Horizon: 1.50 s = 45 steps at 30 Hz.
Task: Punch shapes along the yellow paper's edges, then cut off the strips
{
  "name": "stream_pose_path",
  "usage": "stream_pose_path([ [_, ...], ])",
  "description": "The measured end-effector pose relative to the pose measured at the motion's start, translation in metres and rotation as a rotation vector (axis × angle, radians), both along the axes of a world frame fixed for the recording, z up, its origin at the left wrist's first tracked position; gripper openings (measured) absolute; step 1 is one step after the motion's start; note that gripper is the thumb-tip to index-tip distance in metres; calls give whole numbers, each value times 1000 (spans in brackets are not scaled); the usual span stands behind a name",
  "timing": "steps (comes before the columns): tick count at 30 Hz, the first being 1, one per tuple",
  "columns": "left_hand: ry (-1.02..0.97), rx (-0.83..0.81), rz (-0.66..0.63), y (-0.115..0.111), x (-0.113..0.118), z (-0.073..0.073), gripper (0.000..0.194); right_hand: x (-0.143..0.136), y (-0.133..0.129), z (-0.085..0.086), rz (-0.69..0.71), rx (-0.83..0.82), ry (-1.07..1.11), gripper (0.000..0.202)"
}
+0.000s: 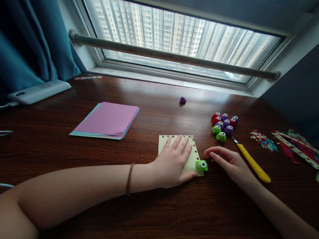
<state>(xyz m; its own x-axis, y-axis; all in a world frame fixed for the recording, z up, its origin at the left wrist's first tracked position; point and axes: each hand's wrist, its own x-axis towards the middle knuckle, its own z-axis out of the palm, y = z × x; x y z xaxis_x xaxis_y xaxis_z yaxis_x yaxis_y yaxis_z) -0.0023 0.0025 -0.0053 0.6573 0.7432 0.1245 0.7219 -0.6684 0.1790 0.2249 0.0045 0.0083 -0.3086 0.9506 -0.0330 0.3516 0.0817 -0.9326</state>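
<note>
My left hand [173, 162] lies flat, fingers spread, on a pale yellow sheet of paper [192, 148] whose edges carry small punched shapes. A green paper punch [202, 165] sits on the sheet's near right corner, just off my left thumb. My right hand [230, 162] rests on the wooden table beside the punch, its fingertips reaching toward it; it holds nothing and I cannot tell if it touches.
A cluster of red, purple and green punches [224, 124] lies behind my right hand, one purple punch [183, 99] farther back. A yellow craft knife [252, 161] lies right, paper scraps and strips [297, 143] beyond it. A pink paper stack [107, 120] and a white device [38, 91] lie left.
</note>
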Motion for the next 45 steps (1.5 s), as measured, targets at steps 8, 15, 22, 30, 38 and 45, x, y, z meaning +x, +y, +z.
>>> stream_pose_path([
  [8, 2, -3, 1, 1, 0, 0, 77, -1, 0, 1, -3, -3, 7, 21],
  [15, 0, -1, 2, 0, 0, 0, 78, -1, 0, 0, -3, -15, 17, 22],
  [22, 1, 5, 2, 1, 0, -1, 77, 0, 0, 0, 5, -15, 16, 22],
  [30, 1, -1, 2, 0, 0, -1, 78, 0, 0, 0, 3, -8, 4, 22],
  [38, 1, 0, 0, 1, 0, -1, 77, 0, 0, 0, 0, -5, 2, 23],
  [45, -3, 3, -1, 1, 0, -1, 77, -1, -1, 1, -4, -3, -11, 26],
])
